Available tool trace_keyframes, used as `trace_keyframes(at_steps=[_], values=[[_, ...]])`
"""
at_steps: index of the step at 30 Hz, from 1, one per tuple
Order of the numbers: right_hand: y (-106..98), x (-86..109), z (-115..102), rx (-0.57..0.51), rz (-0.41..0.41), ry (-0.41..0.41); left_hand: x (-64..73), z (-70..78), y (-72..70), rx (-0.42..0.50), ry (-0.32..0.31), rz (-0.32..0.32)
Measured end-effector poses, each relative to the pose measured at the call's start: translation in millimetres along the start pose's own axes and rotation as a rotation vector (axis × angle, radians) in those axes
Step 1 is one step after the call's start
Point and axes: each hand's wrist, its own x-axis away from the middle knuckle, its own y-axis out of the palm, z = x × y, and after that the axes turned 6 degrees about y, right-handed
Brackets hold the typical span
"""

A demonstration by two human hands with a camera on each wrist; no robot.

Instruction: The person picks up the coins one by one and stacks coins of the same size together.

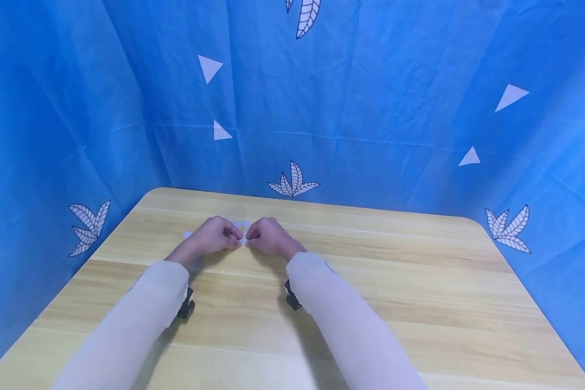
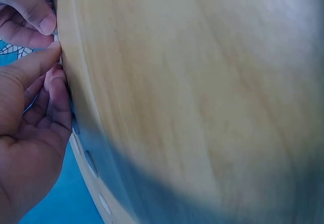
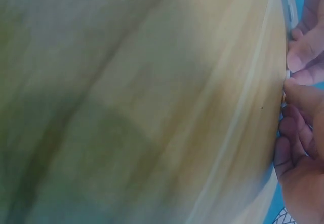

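Toward the far left of the table, both hands meet at a small flat white disc [image 1: 244,241]. My left hand [image 1: 219,234] pinches its left edge with thumb and curled fingers; my right hand [image 1: 269,236] does the same at the right edge. Between the fingertips in the left wrist view, only a sliver of the disc [image 2: 56,38] shows. Just beyond the hands lies another white disc [image 1: 245,223], with one more close beside it. A further white disc [image 1: 187,234] lies left of my left hand, partly hidden by it.
The wooden table [image 1: 419,303] has rounded far corners. A blue patterned curtain [image 1: 370,97] hangs behind it and at both sides. In the left wrist view, several discs, one pale disc [image 2: 105,203] among them, lie along the table beside the left hand.
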Motion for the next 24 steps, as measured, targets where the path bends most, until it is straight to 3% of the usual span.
trace_keyframes(at_steps=[10,24], values=[[1.5,4.6,-5.4,-0.058,-0.008,0.054,0.7,-1.0,0.0,0.001,0.008,-0.025],[5.0,12.9,-9.0,-0.068,-0.020,-0.004,14.7,-1.1,2.1,0.024,0.089,-0.059]])
